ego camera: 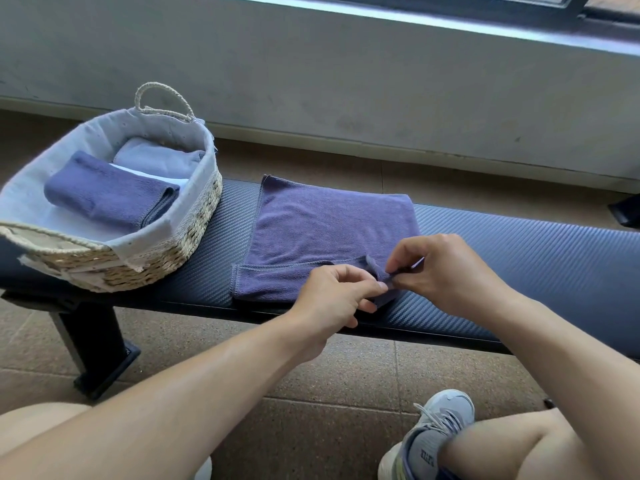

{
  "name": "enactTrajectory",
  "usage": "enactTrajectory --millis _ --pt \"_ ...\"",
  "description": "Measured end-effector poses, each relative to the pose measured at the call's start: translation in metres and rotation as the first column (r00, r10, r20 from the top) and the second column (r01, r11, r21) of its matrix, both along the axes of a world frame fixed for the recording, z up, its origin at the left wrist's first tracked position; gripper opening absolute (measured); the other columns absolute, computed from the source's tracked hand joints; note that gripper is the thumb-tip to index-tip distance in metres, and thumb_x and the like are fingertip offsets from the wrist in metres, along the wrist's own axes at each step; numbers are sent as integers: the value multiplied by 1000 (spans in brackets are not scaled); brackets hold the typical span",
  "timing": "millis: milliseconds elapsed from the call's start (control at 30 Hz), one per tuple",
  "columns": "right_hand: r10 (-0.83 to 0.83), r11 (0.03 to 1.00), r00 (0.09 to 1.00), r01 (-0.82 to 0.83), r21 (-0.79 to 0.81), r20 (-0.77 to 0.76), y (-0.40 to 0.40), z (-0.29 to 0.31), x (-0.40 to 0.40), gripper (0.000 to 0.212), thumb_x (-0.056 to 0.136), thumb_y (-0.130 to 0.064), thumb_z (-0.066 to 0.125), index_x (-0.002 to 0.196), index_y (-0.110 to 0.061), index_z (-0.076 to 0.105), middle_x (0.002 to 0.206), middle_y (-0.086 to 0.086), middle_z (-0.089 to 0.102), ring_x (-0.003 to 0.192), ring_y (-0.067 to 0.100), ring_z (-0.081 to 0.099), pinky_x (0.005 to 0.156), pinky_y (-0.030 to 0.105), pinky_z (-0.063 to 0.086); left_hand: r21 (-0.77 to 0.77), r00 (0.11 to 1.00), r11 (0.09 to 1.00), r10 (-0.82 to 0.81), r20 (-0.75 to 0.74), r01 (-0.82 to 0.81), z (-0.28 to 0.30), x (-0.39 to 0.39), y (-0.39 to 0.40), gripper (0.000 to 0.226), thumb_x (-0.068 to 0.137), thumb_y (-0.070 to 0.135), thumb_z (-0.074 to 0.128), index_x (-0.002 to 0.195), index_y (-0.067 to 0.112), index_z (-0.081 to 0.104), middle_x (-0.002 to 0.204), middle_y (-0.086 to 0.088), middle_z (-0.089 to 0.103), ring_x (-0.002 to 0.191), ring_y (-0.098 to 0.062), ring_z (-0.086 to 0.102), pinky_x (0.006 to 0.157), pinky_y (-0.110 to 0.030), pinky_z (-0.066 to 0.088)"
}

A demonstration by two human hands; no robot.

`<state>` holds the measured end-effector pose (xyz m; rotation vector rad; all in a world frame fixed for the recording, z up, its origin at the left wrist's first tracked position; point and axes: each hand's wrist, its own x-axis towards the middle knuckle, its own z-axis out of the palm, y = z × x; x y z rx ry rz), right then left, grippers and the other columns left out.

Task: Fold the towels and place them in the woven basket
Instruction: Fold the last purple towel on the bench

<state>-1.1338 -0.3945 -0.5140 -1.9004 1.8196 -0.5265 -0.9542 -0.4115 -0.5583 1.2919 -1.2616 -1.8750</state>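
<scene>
Mid-fold: left hand (337, 294) and right hand (440, 268) fingers pinched purple towel (329, 223) near corner, frame centre; next fold needs corners aligned, then woven basket (194, 216) upper left

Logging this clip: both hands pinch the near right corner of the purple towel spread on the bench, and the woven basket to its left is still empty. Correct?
Not quite. The head view shows the woven basket already holds folded towels. The rest stands: left hand and right hand pinch the purple towel on the bench.
</scene>
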Motion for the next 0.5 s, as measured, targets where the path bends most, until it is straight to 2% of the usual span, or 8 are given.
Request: enactTrajectory --millis 200,333,500 --pt "6 1000 1000 -7 2 17 1 0 0 20 73 -11 88 75 -25 74 71 -16 71 71 -5 65 64 7 45 58 999 997 45 -17 -44 1 -2 -2 28 80 17 83 85 21 56 67 6 63 51 -7 54 46 -21 33" --pt "14 1000 1000 -14 -11 7 1 -2 0 23 73 -11 88 74 -29 73 72 -17 72 72 -4 66 65 8 46 128 999 991 46 -27 -42 1 -3 1 25 81 15 81 93 22 61 74 8 64 50 -4 51 50 -22 33" --pt "23 1000 999 -24 7 23 2 -1 -1 25 73 -13 88 73 -31 72 73 -15 72 72 -3 65 66 10 48 136 1000 991 20 -8 -19 -3 -3 2 15 85 13 76 83 23 65 71 6 64 52 -5 50 49 -20 34"
